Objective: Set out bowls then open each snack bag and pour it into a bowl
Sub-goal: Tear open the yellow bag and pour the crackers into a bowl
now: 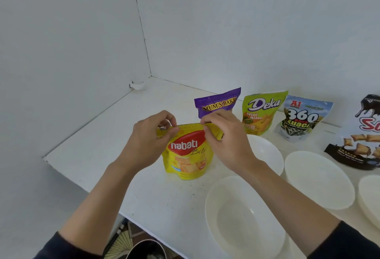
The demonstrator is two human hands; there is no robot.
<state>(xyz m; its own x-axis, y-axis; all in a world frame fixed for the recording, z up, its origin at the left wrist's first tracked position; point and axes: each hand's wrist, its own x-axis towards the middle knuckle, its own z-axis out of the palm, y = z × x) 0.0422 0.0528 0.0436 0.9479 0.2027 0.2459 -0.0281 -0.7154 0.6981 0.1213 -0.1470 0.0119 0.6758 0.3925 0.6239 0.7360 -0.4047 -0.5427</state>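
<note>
A yellow Nabati bag (188, 155) stands upright on the white counter (102, 145). My left hand (153, 135) pinches the bag's top edge at its left corner. My right hand (223, 135) pinches the top edge at its right corner, which is bent over. A white bowl (242, 215) stands at the front, right of the bag. A second bowl (267, 153) sits partly behind my right arm. A third bowl (318, 178) stands further right, and the rim of another bowl (370, 197) shows at the frame's edge.
Behind stand a purple Mum's Bake bag (218, 102), a green Deka bag (261, 112), a 360 Kuaci bag (302, 116) and a black-and-white bag (362, 135). Walls meet at the far corner. The counter's front edge drops to a dark pot (146, 250) below.
</note>
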